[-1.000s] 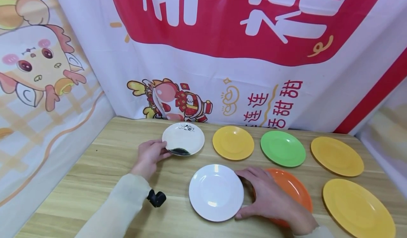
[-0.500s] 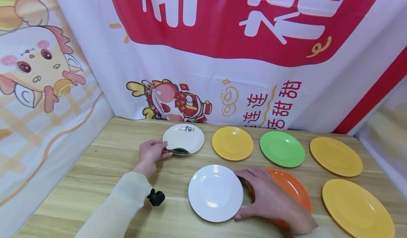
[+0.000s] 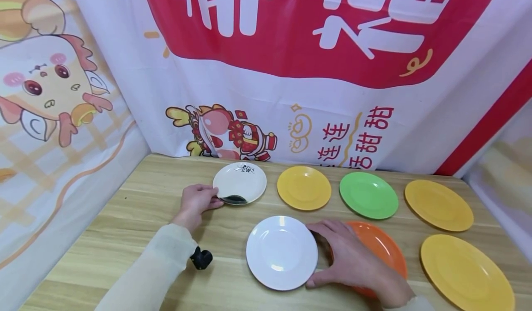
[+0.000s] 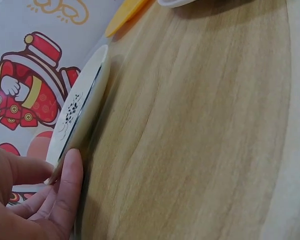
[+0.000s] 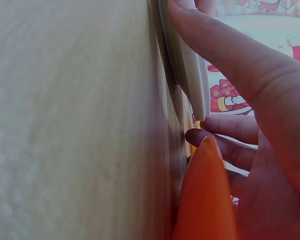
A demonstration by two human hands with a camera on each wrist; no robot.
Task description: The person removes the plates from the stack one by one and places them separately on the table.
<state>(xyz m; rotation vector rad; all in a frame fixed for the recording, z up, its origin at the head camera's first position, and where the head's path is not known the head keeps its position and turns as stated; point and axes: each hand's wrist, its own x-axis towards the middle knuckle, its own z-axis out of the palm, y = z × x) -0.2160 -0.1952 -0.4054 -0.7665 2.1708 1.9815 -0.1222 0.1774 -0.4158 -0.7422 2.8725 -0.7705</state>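
Note:
My left hand (image 3: 195, 205) pinches the near left rim of a white plate with a dark flower pattern and a black edge patch (image 3: 241, 182). In the left wrist view, the thumb lies on one face of this patterned plate (image 4: 82, 107) and the fingers beneath it. My right hand (image 3: 349, 258) grips the right rim of a plain white plate (image 3: 282, 252), thumb at the near side and fingers at the far side. Seen edge-on in the right wrist view, the white plate's rim (image 5: 197, 87) looks layered. An orange plate (image 3: 380, 246) lies partly hidden under the right hand.
Along the back of the wooden table (image 3: 124, 237) lie a yellow plate (image 3: 304, 187), a green plate (image 3: 369, 194) and a yellow oval plate (image 3: 439, 205). Another yellow oval plate (image 3: 467, 272) is at the right. Printed cloth (image 3: 266, 71) hangs behind. A black device (image 3: 202, 258) sits at the left wrist.

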